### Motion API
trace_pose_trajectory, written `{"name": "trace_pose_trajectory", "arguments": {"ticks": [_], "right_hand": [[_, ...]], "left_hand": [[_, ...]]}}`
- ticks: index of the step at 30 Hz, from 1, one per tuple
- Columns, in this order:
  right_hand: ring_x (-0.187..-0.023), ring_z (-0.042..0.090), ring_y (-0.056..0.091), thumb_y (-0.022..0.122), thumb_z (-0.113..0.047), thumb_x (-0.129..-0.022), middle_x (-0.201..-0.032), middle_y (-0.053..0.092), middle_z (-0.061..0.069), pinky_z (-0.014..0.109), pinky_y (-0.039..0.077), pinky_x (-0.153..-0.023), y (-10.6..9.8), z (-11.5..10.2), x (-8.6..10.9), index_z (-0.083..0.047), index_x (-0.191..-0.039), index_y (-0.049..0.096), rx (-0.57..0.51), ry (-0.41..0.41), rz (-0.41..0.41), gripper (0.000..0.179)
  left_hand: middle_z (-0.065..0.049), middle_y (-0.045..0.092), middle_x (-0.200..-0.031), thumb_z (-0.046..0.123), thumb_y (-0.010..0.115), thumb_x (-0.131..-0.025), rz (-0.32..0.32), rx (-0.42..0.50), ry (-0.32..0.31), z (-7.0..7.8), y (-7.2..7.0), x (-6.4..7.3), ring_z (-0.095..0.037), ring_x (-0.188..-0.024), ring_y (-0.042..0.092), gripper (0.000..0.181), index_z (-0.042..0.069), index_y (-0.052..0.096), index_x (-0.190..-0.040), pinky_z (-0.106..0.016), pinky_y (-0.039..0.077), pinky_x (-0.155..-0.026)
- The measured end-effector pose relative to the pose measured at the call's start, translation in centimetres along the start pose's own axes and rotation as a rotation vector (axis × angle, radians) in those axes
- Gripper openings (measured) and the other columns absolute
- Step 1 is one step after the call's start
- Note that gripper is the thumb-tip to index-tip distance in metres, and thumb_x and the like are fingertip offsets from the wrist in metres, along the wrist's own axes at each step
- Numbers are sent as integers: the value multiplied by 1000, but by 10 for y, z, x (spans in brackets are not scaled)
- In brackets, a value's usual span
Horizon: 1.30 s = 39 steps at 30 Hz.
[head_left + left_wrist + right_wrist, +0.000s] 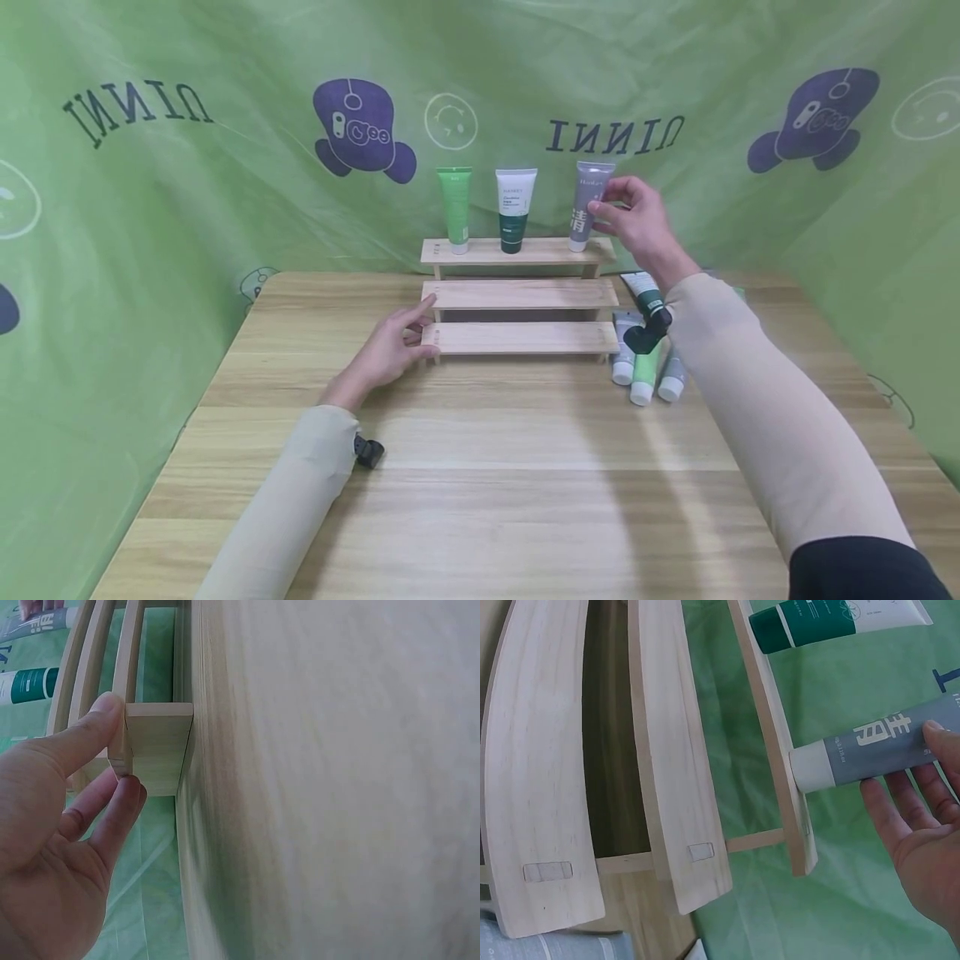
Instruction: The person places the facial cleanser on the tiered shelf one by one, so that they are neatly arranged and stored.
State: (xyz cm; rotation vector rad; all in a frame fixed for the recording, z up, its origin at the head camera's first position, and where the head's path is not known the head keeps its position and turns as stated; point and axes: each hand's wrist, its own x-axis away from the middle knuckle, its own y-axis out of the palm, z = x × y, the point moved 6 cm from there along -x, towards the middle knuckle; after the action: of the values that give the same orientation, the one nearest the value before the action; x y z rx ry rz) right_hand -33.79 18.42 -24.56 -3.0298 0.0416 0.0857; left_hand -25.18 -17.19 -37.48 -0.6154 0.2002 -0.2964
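Observation:
A three-tier wooden display rack (517, 293) stands at the back of the table. My left hand (384, 348) pinches the left end of its lowest tier, thumb on top and fingers beneath, as the left wrist view shows. With thumb and fingers, my right hand (641, 221) holds a grey squeeze tube (588, 200) upright at the right of the top tier. Its white cap (812, 766) is down at the board in the right wrist view. A green tube (455, 208) and a white tube with a dark green lower part (515, 208) stand left of it.
Right of the rack, several tubes lie on the table (480, 483), among them a bright green tube (645, 375) and a white-and-green one (641, 287); my right forearm partly covers them. A green printed curtain (247, 192) hangs behind and at both sides.

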Motion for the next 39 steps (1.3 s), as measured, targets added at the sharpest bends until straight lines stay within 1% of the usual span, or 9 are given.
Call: {"name": "trace_pose_trajectory", "arguments": {"ticks": [6,14,19,22,25,28,36,39], "right_hand": [[-123,33,56,65,3,-95,-118,58,7,41,54,-103,0,1,0,-4,-127,54,-17,-25,-3,34],[-124,34,53,58,6,-97,-120,56,9,45,50,-107,-1,1,1,1,-134,49,-39,-43,-34,38],[-118,29,56,60,6,-96,-118,57,9,48,49,-108,-3,3,1,0,-132,50,-62,-40,-37,37],[-115,25,57,62,4,-96,-118,58,8,47,49,-109,-2,2,2,0,-134,50,-45,-33,-47,41],[-116,25,57,63,2,-96,-121,58,8,46,48,-109,0,2,2,1,-139,48,-22,-27,-63,45],[-120,27,55,61,1,-98,-123,58,9,46,47,-110,1,2,2,1,-141,47,-17,-29,-76,45],[-120,27,54,56,4,-100,-121,59,9,50,46,-111,3,4,0,2,-136,49,-44,-70,-93,37],[-123,30,52,55,3,-100,-125,58,11,50,44,-112,3,5,1,1,-137,48,-48,-69,-107,37]], "left_hand": [[-14,59,-127,1,82,-81,3,1,-6,-1,0,-1,-28,-118,54,93,21,34,-158,-26,51,-103],[-14,59,-127,0,82,-81,2,0,0,-2,0,-2,-28,-118,55,93,20,34,-158,-26,51,-103],[-14,59,-127,0,82,-81,5,-5,1,-2,1,0,-29,-118,55,93,20,33,-158,-27,51,-103],[-14,59,-127,0,82,-80,7,-2,-4,-2,1,1,-29,-119,55,93,20,33,-158,-27,51,-104],[-14,59,-127,-1,82,-80,10,-1,-5,-3,1,1,-29,-118,55,93,19,34,-157,-26,51,-103],[-15,59,-127,-1,82,-80,12,-3,-4,-4,2,0,-29,-118,55,93,19,34,-157,-25,51,-103],[-15,58,-127,-1,81,-80,12,1,-5,-2,2,-1,-29,-119,55,93,20,34,-157,-25,51,-103],[-16,58,-127,-2,81,-80,12,1,0,-2,2,0,-30,-119,55,93,19,34,-158,-26,51,-103]]}}
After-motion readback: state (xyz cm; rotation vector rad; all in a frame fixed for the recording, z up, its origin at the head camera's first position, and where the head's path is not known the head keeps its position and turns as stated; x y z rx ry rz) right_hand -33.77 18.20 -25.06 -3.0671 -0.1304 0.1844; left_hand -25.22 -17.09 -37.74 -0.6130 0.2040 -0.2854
